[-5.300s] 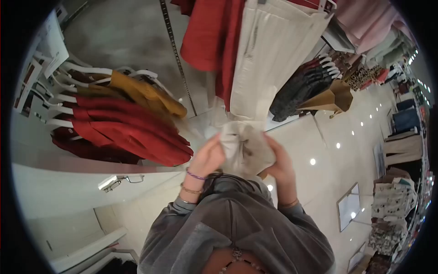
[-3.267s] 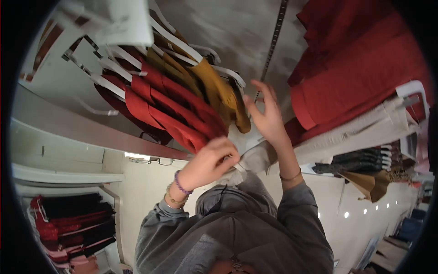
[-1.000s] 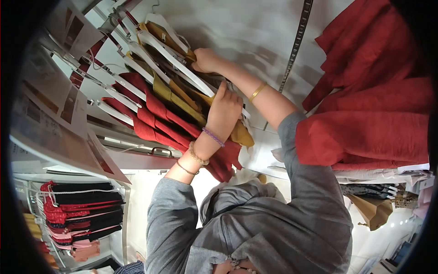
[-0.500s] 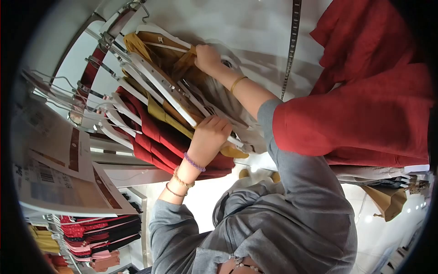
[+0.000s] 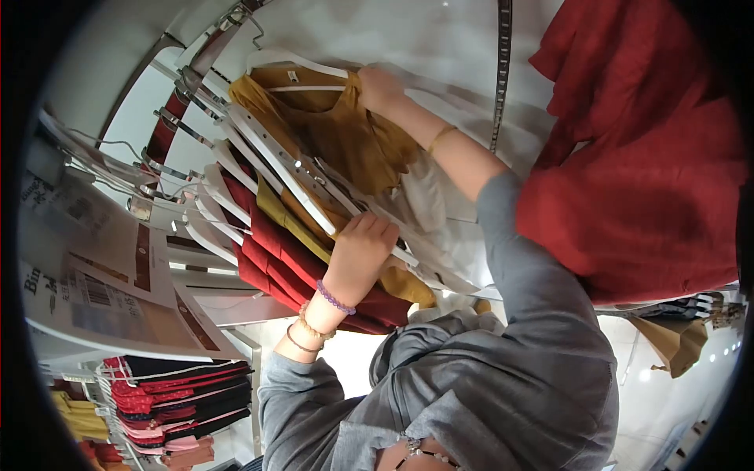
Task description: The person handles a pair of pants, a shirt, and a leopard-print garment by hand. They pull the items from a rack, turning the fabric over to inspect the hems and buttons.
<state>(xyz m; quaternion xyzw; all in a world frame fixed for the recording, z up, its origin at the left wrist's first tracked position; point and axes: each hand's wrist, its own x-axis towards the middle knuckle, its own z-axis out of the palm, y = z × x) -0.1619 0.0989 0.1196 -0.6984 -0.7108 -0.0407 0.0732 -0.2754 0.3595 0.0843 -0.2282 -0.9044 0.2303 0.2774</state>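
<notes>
Since a moment ago the right hand (image 5: pixel 379 85), gripping the mustard garment (image 5: pixel 334 129) at twelve o'clock, has spread it wider, while the left hand (image 5: pixel 360 250) holds the white hangers (image 5: pixel 275 169) aside.

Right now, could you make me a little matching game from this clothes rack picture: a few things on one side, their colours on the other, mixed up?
Things:
1. garment under the right hand, at the front of the rail
2. garments beside the left hand, lower on the rail
3. hanger across the middle
4. sleeve of the person

Colours:
A. grey
B. white
C. mustard yellow
D. dark red

Pairs: 1-C, 2-D, 3-B, 4-A
</notes>
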